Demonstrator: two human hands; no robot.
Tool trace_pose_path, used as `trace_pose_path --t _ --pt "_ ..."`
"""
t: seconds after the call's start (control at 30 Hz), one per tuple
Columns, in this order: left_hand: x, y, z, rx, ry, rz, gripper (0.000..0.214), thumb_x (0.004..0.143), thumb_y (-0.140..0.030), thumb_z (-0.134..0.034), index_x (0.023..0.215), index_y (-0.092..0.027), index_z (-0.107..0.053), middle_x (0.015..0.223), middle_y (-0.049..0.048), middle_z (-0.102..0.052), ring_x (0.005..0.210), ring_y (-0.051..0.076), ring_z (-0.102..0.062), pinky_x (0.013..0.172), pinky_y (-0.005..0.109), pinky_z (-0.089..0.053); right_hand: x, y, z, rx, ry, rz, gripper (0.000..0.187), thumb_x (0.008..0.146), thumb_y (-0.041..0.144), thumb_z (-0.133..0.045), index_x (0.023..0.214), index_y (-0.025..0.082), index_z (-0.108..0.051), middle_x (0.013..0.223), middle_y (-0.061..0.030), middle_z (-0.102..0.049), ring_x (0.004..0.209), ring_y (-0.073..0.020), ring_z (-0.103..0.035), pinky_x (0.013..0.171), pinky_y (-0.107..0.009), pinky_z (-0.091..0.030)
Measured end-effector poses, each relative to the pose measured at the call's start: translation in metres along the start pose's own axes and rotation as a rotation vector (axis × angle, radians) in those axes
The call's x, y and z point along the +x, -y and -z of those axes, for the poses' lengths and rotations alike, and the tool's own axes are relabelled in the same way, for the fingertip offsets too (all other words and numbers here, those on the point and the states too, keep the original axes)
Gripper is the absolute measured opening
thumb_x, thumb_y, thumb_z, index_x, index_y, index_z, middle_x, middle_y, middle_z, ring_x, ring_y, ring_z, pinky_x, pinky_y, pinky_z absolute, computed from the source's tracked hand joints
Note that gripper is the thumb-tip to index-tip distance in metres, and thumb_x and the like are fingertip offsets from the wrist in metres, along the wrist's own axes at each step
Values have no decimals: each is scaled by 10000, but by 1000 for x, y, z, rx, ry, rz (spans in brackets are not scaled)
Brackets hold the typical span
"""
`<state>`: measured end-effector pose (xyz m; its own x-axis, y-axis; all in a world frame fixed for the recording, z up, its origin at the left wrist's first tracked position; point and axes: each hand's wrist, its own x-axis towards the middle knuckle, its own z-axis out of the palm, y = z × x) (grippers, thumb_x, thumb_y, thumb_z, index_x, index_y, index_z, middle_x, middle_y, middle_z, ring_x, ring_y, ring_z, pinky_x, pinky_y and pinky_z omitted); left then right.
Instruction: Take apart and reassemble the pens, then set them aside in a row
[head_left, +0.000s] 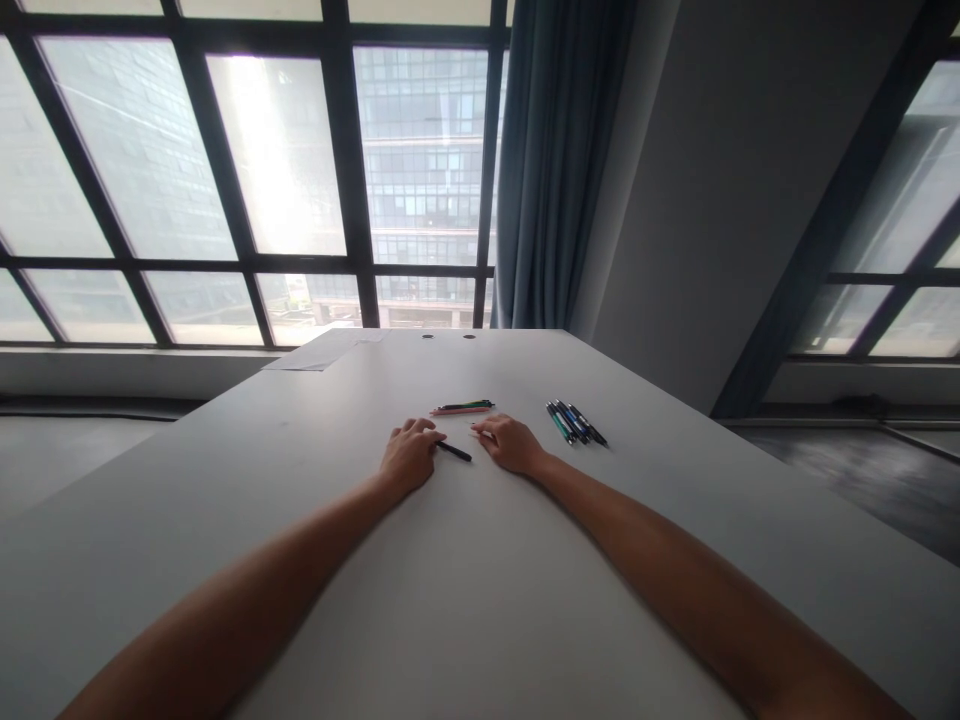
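Both my forearms stretch out over a white table (480,600). My left hand (409,455) rests on the table with its fingers curled, pinching one end of a black pen (454,451) that lies on the surface. My right hand (510,443) lies just to the right with fingers curled, its fingertips close to the pen's far end; whether it holds anything is hidden. Just beyond the hands lie two pens (463,407), one green and one pink, side by side.
A cluster of several blue, green and black pens (575,422) lies to the right of my right hand. A sheet of paper (315,355) sits at the far left corner. Large windows and a blue curtain (555,160) stand behind the table.
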<state>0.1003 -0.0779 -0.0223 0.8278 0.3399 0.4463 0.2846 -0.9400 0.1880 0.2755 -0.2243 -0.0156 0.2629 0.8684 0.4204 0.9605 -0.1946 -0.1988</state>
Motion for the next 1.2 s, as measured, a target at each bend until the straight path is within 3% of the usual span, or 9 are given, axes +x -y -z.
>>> trace_pose_path --t 0.3,0.5,0.73,0.93,1.03,1.13,1.2 --pt "-1 -5 2 46 -68 -14 306 848 -166 -498 1085 -248 -674 1151 96 -616 1107 281 -522 910 432 -422 -3 -1 -2 26 -47 3 260 905 201 -517 1104 197 -684 1110 -79 -692 1052 -205 -601 918 -319 -463" --pt "-1 -8 5 56 4 -30 256 908 -241 -457 1043 -239 -675 1036 76 -660 964 243 -589 850 383 -440 -3 0 -1 25 -39 -6 250 903 190 -515 1084 192 -688 1105 -71 -696 1050 -196 -597 926 -305 -454" --pt "-2 -6 4 34 19 -26 312 920 -284 -438 1127 -261 -669 1062 79 -657 1017 244 -564 870 378 -441 -4 0 -2 21 -37 -1 238 914 207 -512 1076 192 -686 1104 -81 -692 1054 -200 -593 925 -316 -454" --pt "0 -3 3 61 74 -11 384 937 -342 -392 1258 -288 -597 1186 95 -611 1111 283 -506 912 437 -418 -3 0 -1 16 -20 -6 245 912 203 -498 1075 193 -680 1099 -80 -689 1053 -197 -585 915 -308 -451" --pt "-1 -5 4 64 53 -4 393 926 -329 -419 1291 -283 -558 1193 99 -602 1109 272 -507 912 420 -417 -6 3 3 8 -99 12 258 891 158 -492 1091 178 -653 1110 -87 -670 1059 -190 -573 922 -297 -435" --pt "-3 -9 10 42 -45 -81 329 934 -348 -416 1170 -228 -612 1115 106 -626 1038 249 -545 876 381 -428 -13 13 10 -17 -233 85 204 907 227 -488 1016 143 -638 1005 -103 -665 962 -192 -583 866 -293 -428" --pt "-6 -13 15 20 -63 -195 338 953 -375 -371 953 -198 -659 944 102 -652 930 231 -572 829 355 -433 -21 25 16 -39 -209 145 274 931 344 -468 851 147 -641 846 -90 -661 802 -178 -586 752 -279 -420"
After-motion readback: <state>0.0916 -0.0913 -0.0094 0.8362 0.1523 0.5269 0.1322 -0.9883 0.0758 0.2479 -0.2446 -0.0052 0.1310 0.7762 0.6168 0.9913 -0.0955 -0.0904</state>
